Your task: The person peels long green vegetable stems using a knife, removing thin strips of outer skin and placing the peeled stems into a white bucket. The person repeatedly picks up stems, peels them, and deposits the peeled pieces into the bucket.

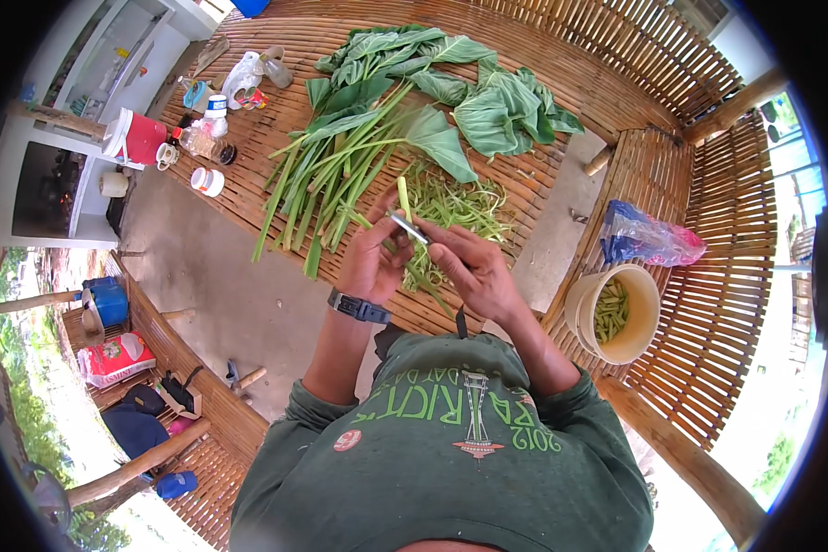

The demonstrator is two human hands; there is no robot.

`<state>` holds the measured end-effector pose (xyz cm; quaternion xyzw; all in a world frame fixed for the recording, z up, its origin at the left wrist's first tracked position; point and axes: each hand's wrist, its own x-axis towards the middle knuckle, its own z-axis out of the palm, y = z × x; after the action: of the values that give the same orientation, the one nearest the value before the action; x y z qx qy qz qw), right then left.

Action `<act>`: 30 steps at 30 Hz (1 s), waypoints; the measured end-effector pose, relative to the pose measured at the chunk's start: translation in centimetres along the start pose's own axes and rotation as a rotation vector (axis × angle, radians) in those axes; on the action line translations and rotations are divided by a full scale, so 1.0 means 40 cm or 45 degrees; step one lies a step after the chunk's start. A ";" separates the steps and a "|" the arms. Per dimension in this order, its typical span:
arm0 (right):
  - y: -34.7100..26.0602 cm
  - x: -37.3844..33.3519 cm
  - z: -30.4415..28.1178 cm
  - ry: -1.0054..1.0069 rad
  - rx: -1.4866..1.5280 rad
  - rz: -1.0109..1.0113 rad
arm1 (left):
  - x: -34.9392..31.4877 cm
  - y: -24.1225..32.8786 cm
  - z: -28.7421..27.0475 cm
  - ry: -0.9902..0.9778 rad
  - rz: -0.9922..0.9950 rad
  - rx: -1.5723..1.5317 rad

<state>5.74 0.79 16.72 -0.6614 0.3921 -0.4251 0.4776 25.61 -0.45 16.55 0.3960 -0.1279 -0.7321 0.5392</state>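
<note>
In my left hand (372, 256) is a pale green leaf stalk (404, 197), its cut end pointing away from me. My right hand (475, 267) is closed round a small knife (408, 227), the blade lying across the stalk. A green strip hangs below my hands. Just beyond lies a pile of long green stalks (340, 189), some with big, drooping leaves (492, 115) still on them. Thin green peelings (460, 204) are heaped on the slatted bamboo table (534, 189) by my right hand. The knife's handle is mostly hidden in my fingers.
On the bench at right stand a cream bucket (642, 317) holding cut green pieces and a blue-pink plastic bag (644, 237). Jars and bottles (210, 143) cluster at the table's left end, near a red bucket (138, 136). A rice sack (118, 359) lies on the left bench.
</note>
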 end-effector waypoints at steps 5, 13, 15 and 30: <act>0.012 0.023 -0.073 0.257 0.261 0.388 | -0.010 0.017 -0.018 -0.216 -0.081 -0.001; 0.035 0.029 -0.098 0.239 -0.235 0.115 | -0.005 0.011 -0.050 -0.123 0.030 0.032; 0.003 0.011 -0.050 0.110 -0.309 0.025 | -0.002 0.008 -0.040 -0.090 0.060 0.005; -0.013 -0.002 0.013 -0.079 -0.450 -0.218 | 0.001 0.001 -0.023 -0.078 0.050 -0.023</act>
<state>6.25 1.14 17.13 -0.7787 0.3879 -0.3682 0.3280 26.29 -0.28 15.95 0.3660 -0.1455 -0.7344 0.5528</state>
